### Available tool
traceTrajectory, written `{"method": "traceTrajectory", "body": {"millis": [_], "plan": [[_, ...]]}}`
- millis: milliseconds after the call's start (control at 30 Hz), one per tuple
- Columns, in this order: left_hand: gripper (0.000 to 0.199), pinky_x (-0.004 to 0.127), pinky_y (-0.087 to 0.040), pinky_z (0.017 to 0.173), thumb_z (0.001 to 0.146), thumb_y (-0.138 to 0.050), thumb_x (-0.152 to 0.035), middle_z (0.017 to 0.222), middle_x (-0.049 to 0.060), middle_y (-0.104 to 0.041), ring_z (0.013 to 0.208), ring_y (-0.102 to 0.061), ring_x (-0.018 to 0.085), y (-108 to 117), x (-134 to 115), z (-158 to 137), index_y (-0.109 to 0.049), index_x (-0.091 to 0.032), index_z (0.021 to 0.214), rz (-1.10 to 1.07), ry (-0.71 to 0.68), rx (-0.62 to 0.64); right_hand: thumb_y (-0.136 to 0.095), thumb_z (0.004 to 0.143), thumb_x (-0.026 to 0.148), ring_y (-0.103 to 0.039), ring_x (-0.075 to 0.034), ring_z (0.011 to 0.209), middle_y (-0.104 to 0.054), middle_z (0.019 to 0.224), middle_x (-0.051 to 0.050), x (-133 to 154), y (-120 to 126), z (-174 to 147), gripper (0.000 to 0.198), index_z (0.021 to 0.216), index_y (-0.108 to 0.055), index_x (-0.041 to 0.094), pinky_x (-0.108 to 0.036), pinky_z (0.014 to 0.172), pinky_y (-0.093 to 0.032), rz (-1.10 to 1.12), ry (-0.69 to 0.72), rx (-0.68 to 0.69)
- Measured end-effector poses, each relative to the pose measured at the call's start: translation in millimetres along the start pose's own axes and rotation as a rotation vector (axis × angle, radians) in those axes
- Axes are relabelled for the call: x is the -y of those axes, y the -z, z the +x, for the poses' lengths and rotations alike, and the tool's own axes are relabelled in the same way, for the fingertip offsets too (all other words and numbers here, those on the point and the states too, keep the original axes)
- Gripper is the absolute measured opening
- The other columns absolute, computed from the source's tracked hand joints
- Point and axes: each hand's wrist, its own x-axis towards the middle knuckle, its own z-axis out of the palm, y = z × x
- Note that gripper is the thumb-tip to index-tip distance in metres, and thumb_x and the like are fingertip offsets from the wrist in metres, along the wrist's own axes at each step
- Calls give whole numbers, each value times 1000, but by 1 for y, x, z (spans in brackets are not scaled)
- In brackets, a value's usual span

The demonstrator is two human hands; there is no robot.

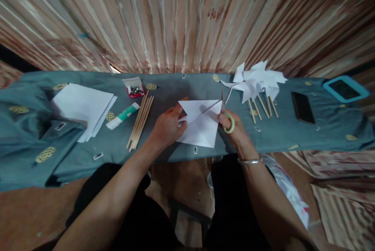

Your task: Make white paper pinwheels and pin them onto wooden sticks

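A square white sheet of paper point(202, 130) is held over the table, with slits running in from its corners. My left hand point(168, 126) pinches it at its left edge between thumb and fingers. By the sheet's right corner, my right hand point(234, 126) grips a pair of scissors point(229, 123) with pale yellow-green handles. The blades point up and away from me, beside the paper's upper right corner; they look parted. The fingertips of my right hand are close to the paper, and I cannot tell whether they touch it.
Left of my hands lie wooden sticks point(141, 123), a glue stick point(123, 116), a small red-and-white box of metal pins point(135, 89) and a stack of white paper point(83, 104). Finished paper pinwheels point(254, 81), a black phone point(302, 107) and a blue-framed tablet point(345, 89) lie right. A curtain point(181, 20) hangs behind.
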Motion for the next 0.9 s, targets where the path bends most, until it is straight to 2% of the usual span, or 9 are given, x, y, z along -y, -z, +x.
{"method": "traceTrajectory", "body": {"millis": [100, 200, 333, 433, 533, 600, 700, 800, 900], "plan": [[46, 38, -54, 89, 67, -66, -19, 86, 5, -73, 85, -70, 26, 2, 2, 1, -68, -20, 112, -75, 35, -18, -88, 57, 48, -54, -13, 60, -65, 66, 5, 3, -5, -1, 39, 82, -72, 24, -27, 60, -46, 46, -15, -10], [45, 38, -55, 85, 67, -69, -24, 94, 6, -75, 87, -71, 27, 4, 6, 1, -68, -18, 111, -238, 79, -38, -90, 52, 41, -58, -13, 59, -68, 65, 5, 6, -9, -4, 34, 75, -71, 23, -27, 59, -49, 116, -89, -65], [68, 37, -56, 79, 66, -78, -32, 97, 7, -76, 89, -72, 27, 4, 9, 2, -60, -17, 130, -539, 157, -10, -88, 52, 33, -62, -14, 59, -69, 64, 5, 4, -7, -1, 28, 70, -69, 22, -28, 62, -52, 257, -113, -142], [78, 37, -56, 82, 61, -84, -32, 99, 7, -76, 89, -72, 25, 1, 5, 2, -57, -18, 133, -735, 290, -93, -85, 55, 31, -65, -15, 62, -73, 70, 3, 1, -3, 5, 26, 72, -67, 21, -31, 67, -55, 326, -49, -262], [63, 36, -54, 90, 62, -84, -35, 108, 8, -73, 102, -69, 24, -6, -2, -1, -64, -20, 120, -955, 403, -163, -83, 56, 31, -67, -18, 65, -74, 72, 1, -1, -1, 12, 27, 74, -65, 20, -35, 72, -57, 370, 24, -362], [50, 36, -53, 92, 65, -82, -41, 112, 9, -72, 109, -66, 24, -13, -8, -5, -68, -19, 108, -1074, 459, -85, -83, 56, 32, -69, -19, 68, -75, 74, 0, -2, -3, 14, 28, 74, -65, 20, -36, 74, -57, 391, 66, -381], [42, 37, -51, 97, 66, -83, -42, 116, 10, -71, 114, -64, 25, -25, -14, -11, -68, -19, 98, -1169, 523, 36, -82, 58, 34, -69, -20, 73, -77, 81, -2, -4, -9, 12, 29, 76, -65, 20, -36, 77, -56, 371, 90, -359], [41, 41, -54, 97, 71, -80, -44, 116, 10, -71, 112, -66, 26, -32, -15, -13, -65, -20, 101, -1246, 598, 50, -83, 59, 38, -68, -18, 72, -77, 82, -2, -7, -18, 7, 32, 80, -68, 20, -34, 74, -55, 341, 72, -318], [38, 42, -58, 91, 77, -77, -41, 113, 9, -72, 107, -69, 26, -35, -12, -11, -61, -22, 105, -1267, 637, -43, -86, 56, 40, -65, -17, 67, -75, 77, 0, -8, -25, 3, 37, 82, -70, 20, -31, 68, -53, 319, 43, -278]]}}
